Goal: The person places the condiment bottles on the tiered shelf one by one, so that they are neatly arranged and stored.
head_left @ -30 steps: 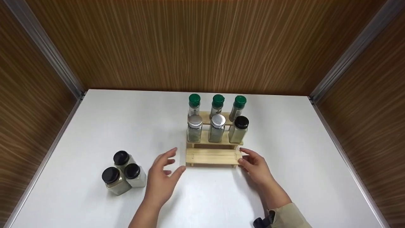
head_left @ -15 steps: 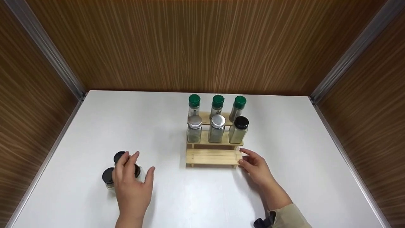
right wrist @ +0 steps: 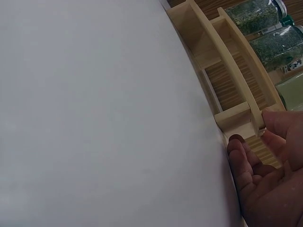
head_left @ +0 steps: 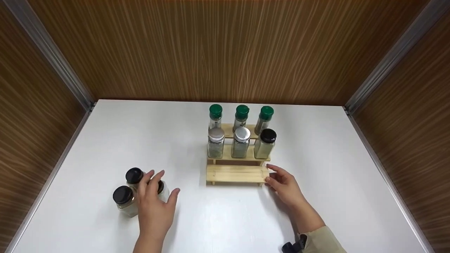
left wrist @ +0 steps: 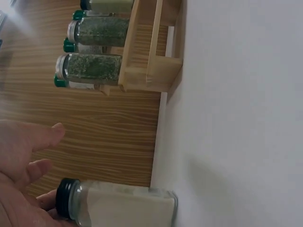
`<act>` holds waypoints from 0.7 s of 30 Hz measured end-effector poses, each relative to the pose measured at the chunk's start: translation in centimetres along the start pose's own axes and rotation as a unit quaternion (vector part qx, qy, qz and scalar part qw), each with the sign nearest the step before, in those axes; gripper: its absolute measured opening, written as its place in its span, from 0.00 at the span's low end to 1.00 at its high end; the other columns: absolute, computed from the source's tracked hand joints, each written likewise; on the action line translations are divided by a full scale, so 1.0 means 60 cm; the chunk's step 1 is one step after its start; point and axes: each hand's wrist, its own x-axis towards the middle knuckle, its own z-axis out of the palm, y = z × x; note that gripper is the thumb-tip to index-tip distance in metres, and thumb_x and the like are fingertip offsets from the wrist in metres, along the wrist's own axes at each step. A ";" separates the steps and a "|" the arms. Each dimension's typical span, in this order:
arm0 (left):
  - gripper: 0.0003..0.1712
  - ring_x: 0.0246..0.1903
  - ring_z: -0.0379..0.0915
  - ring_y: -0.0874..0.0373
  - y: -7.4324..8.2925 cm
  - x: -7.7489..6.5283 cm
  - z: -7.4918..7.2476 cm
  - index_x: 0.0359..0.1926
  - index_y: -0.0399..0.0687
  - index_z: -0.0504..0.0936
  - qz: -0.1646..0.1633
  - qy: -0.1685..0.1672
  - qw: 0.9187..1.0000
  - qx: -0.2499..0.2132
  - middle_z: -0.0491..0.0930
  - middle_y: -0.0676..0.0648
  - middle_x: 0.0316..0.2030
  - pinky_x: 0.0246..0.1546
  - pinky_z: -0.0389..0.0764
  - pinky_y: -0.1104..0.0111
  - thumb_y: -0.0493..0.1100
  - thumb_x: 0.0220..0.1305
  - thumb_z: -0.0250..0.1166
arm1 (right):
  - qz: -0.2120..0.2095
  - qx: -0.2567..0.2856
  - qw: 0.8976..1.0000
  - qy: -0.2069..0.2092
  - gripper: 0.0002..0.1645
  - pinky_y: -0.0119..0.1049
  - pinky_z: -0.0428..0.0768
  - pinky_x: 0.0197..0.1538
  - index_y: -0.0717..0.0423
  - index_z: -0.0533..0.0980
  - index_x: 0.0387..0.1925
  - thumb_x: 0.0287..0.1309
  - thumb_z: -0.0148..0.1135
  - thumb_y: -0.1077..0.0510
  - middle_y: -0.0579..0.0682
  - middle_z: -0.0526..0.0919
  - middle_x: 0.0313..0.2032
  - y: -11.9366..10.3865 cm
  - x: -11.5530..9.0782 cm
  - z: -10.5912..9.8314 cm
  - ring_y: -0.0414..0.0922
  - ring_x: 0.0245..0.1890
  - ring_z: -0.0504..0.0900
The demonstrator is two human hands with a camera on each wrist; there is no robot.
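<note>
My left hand [head_left: 154, 211] is at a black-lidded jar of white powder [head_left: 165, 195]. In the left wrist view its fingers lie behind the jar's lid [left wrist: 64, 198], while the thumb stands apart from it. The jar is upright on the table, partly hidden by the hand in the head view. Two other black-lidded spice jars, one nearer [head_left: 123, 195] and one farther [head_left: 134, 175], stand just left of the hand. My right hand [head_left: 286, 188] grips the right end of the wooden spice rack's lowest shelf [head_left: 235, 174], thumb against its edge in the right wrist view.
On the rack's top tier stand three green-capped bottles [head_left: 242, 112]. The middle tier bears two silver-lidded jars [head_left: 242, 144] and one black-lidded jar [head_left: 265, 144]. Wood-grain panels [head_left: 218, 49] enclose the white table [head_left: 316, 151] at the back and sides.
My left hand has gone from beside the rack to the jars on the left, then slightly back right. The white-powder jar has shifted right, away from the other two. My right hand stays put.
</note>
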 end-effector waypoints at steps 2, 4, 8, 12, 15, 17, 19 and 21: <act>0.37 0.70 0.61 0.30 -0.003 -0.001 0.005 0.64 0.37 0.79 0.000 0.001 1.000 -0.018 0.69 0.33 0.67 0.68 0.63 0.37 0.30 0.53 0.82 | 0.001 -0.003 1.000 0.000 0.28 0.31 0.79 0.36 0.68 0.74 0.68 0.68 0.65 0.73 0.61 0.86 0.44 0.000 -0.001 0.001 0.42 0.37 0.82; 0.38 0.70 0.63 0.33 -0.008 -0.001 0.010 0.65 0.36 0.77 0.003 0.009 0.999 -0.039 0.71 0.34 0.66 0.69 0.65 0.40 0.28 0.53 0.81 | 0.003 -0.004 1.000 0.000 0.28 0.31 0.79 0.36 0.68 0.75 0.68 0.68 0.65 0.72 0.61 0.86 0.44 0.000 -0.001 0.002 0.42 0.37 0.82; 0.42 0.69 0.67 0.35 -0.024 -0.001 0.023 0.67 0.35 0.74 0.001 0.027 0.997 -0.066 0.73 0.34 0.65 0.69 0.66 0.43 0.26 0.51 0.80 | 0.003 -0.009 1.000 -0.001 0.28 0.31 0.79 0.36 0.67 0.75 0.68 0.68 0.65 0.72 0.61 0.86 0.45 0.000 -0.002 0.002 0.43 0.37 0.82; 0.45 0.69 0.67 0.34 -0.040 -0.002 0.031 0.69 0.33 0.69 -0.026 0.034 0.996 -0.084 0.72 0.32 0.66 0.70 0.65 0.44 0.25 0.52 0.80 | -0.001 -0.010 1.000 -0.004 0.28 0.31 0.79 0.37 0.68 0.74 0.69 0.68 0.65 0.72 0.61 0.86 0.45 0.000 -0.002 0.001 0.42 0.37 0.82; 0.46 0.70 0.66 0.33 -0.049 -0.003 0.034 0.71 0.32 0.66 -0.061 0.019 0.993 -0.099 0.72 0.31 0.67 0.72 0.63 0.43 0.26 0.53 0.78 | -0.007 -0.005 1.000 -0.010 0.29 0.31 0.78 0.37 0.69 0.73 0.69 0.68 0.64 0.72 0.62 0.86 0.45 0.000 -0.003 0.000 0.41 0.37 0.81; 0.46 0.71 0.64 0.33 -0.053 -0.002 0.034 0.72 0.33 0.65 -0.091 0.002 0.990 -0.109 0.72 0.31 0.68 0.73 0.62 0.44 0.26 0.54 0.77 | -0.010 -0.002 1.000 -0.014 0.29 0.31 0.78 0.37 0.69 0.73 0.69 0.69 0.64 0.73 0.62 0.85 0.45 0.001 -0.003 -0.001 0.41 0.37 0.81; 0.47 0.72 0.63 0.34 -0.055 -0.002 0.032 0.73 0.35 0.64 -0.119 -0.016 0.986 -0.115 0.71 0.31 0.69 0.74 0.60 0.44 0.27 0.56 0.76 | -0.016 0.000 1.000 -0.016 0.28 0.30 0.77 0.37 0.70 0.73 0.69 0.69 0.64 0.73 0.62 0.85 0.45 0.001 -0.003 -0.001 0.40 0.37 0.80; 0.46 0.73 0.62 0.34 -0.055 0.000 0.030 0.74 0.37 0.64 -0.144 -0.031 0.982 -0.121 0.71 0.31 0.70 0.74 0.60 0.44 0.27 0.56 0.76 | -0.019 0.002 1.000 -0.017 0.28 0.30 0.77 0.37 0.71 0.73 0.69 0.69 0.64 0.73 0.63 0.85 0.44 0.001 -0.004 -0.001 0.40 0.37 0.80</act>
